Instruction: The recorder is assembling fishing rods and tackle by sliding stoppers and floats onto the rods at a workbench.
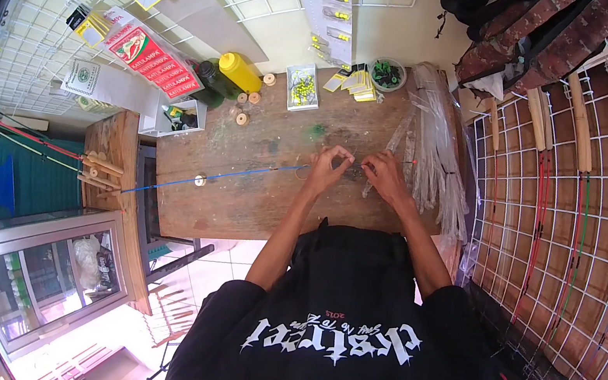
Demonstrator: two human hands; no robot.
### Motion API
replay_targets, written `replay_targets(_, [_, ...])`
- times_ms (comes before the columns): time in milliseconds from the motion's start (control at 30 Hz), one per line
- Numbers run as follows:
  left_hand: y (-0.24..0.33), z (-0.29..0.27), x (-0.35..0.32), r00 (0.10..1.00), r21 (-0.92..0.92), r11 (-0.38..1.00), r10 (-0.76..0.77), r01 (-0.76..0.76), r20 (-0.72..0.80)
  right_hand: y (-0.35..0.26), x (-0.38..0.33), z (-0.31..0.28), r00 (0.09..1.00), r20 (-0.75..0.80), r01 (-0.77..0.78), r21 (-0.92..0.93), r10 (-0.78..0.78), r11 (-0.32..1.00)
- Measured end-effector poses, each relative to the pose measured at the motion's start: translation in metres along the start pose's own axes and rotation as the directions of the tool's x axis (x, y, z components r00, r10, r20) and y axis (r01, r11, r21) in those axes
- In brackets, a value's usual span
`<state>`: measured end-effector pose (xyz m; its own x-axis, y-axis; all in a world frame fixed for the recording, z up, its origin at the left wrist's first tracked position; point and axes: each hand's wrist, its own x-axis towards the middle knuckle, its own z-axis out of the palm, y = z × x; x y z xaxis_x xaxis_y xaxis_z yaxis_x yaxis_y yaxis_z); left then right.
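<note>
The blue rod is long, thin and bright. It runs over the wooden table from the left hand toward between eight and nine o'clock. Both hands' fingertips curl nearly together (what they pinch, I can't tell). Clear plastic strips lie at two o'clock from the right hand.

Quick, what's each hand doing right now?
Left hand: fingers curled, beside the blue rod; can't tell if it's gripping.
Right hand: fingers curled; can't tell if it's gripping.
</note>
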<state>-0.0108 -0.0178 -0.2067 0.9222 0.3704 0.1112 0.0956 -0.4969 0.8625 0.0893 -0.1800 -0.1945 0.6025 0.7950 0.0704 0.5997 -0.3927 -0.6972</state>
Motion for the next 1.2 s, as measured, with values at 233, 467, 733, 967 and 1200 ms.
replay_targets(233, [-0.001, -0.001, 0.006, 0.958, -0.389, 0.886, -0.172, 0.252, 0.227, 0.001, -0.005, -0.002, 0.994, -0.102, 0.035, -0.060, -0.041, 0.998])
replay_targets(467, [0.004, 0.004, 0.016, 0.892, -0.264, 0.917, -0.171, 0.299, 0.418, 0.007, -0.004, -0.012, 0.996, -0.074, -0.037, 0.095, 0.045, 0.995])
replay_targets(733, [0.015, 0.011, 0.021, 0.959, 0.126, 0.990, -0.089, 0.056, 0.268, 0.000, 0.000, -0.023, 0.987, -0.048, -0.127, 0.356, 0.154, 0.926])
replay_targets(967, [0.020, 0.011, 0.023, 0.961, 0.104, 0.984, -0.166, 0.146, 0.223, -0.007, 0.001, -0.028, 0.987, -0.020, -0.138, 0.384, 0.158, 0.913])
replay_targets(1200, [0.023, 0.015, 0.022, 0.967, -0.034, 0.973, -0.222, 0.228, 0.121, -0.005, -0.003, -0.021, 0.985, -0.148, -0.052, 0.239, 0.090, 0.970])
